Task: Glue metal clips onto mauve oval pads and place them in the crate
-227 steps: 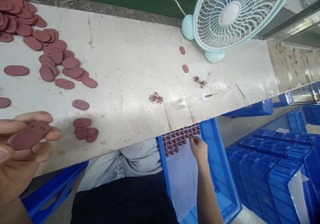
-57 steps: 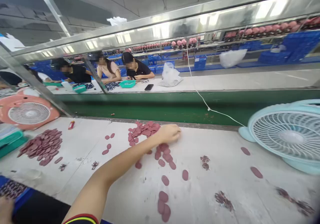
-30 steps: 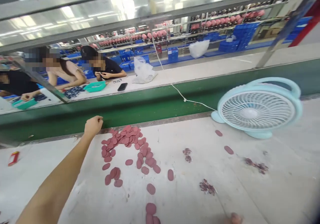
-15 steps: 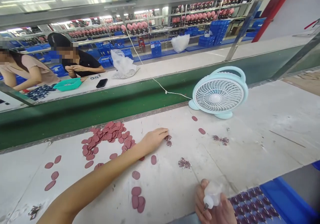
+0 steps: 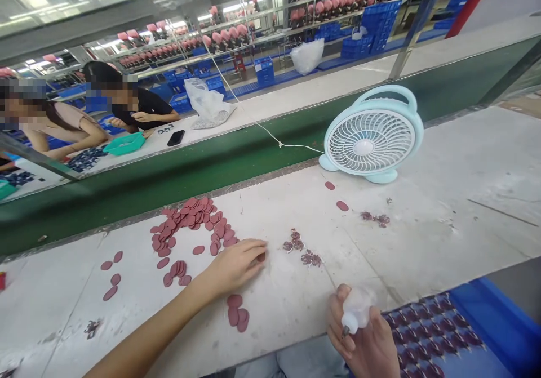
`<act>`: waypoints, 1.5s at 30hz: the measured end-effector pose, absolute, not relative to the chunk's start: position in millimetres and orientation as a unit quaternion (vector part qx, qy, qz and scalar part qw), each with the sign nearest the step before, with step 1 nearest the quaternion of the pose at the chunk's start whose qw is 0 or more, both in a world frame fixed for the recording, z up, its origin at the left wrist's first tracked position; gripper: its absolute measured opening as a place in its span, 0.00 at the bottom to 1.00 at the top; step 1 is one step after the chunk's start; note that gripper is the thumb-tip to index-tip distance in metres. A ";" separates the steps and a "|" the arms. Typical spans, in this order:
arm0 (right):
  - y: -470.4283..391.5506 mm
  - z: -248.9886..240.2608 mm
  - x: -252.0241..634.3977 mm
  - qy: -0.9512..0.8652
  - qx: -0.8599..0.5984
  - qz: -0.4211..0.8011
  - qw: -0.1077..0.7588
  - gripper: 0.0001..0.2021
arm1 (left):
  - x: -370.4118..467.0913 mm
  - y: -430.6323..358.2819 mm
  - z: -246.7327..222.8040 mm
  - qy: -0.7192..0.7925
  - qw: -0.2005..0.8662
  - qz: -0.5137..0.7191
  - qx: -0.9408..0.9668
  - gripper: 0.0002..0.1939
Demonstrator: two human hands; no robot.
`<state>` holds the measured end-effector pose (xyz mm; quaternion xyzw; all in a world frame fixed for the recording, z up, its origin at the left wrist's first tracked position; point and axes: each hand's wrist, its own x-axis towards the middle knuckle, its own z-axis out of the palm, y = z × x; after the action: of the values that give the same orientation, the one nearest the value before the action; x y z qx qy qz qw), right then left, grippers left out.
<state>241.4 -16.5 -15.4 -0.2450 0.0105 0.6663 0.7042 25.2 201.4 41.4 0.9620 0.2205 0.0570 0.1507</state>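
Observation:
My left hand (image 5: 239, 265) reaches over the white tabletop, its fingers bent down around a maroon oval piece (image 5: 262, 257) that partly shows at the fingertips. My right hand (image 5: 366, 333) is wrapped round a small translucent squeeze bottle (image 5: 359, 307), whose nozzle tip points down and left. To the left of and beyond my left hand lies a heap of maroon oval pieces (image 5: 190, 214). Several more ovals (image 5: 238, 313) lie nearer me, just below my left wrist. Small dark clustered parts with pale edges (image 5: 311, 258) lie right of my left hand.
A light-blue fan (image 5: 369, 141) stands at the table's back edge, its white cord running up and left. At lower right, a blue bin (image 5: 486, 321) holds rows of dark maroon parts (image 5: 431, 333). Two people work at the opposite bench, beside a green basket (image 5: 124, 143).
My left hand has moved back left and nearer me, from the small clustered parts to a maroon oval piece. My right hand still holds the bottle. The view has tilted slightly.

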 end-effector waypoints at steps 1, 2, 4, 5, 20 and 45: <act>-16.5 -15.4 241.5 0.009 -0.244 0.666 0.705 0.22 | 22.7 201.4 39.4 0.219 0.153 0.054 0.962 0.14; -16.5 -15.4 241.4 0.008 -0.244 0.666 0.705 0.22 | 21.6 201.2 36.9 0.219 0.155 0.054 0.962 0.14; -16.4 -14.8 240.9 0.007 -0.248 0.663 0.706 0.22 | 22.5 200.4 32.7 0.223 0.165 0.059 0.959 0.14; -16.3 -13.9 240.5 0.007 -0.251 0.661 0.707 0.22 | 23.8 199.8 31.6 0.229 0.171 0.065 0.956 0.14; -6.8 -15.4 240.8 0.005 -0.314 0.643 0.698 0.20 | 18.8 59.8 27.2 0.371 0.820 0.314 0.301 0.09; -21.9 29.1 200.0 -0.290 -0.560 0.418 0.654 0.15 | 32.0 21.9 3.1 0.258 0.894 0.352 0.099 0.18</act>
<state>200.0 -21.9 29.1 -0.5596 -0.2897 0.4183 0.6542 32.0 21.9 3.1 0.0989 0.2576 0.3522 0.8943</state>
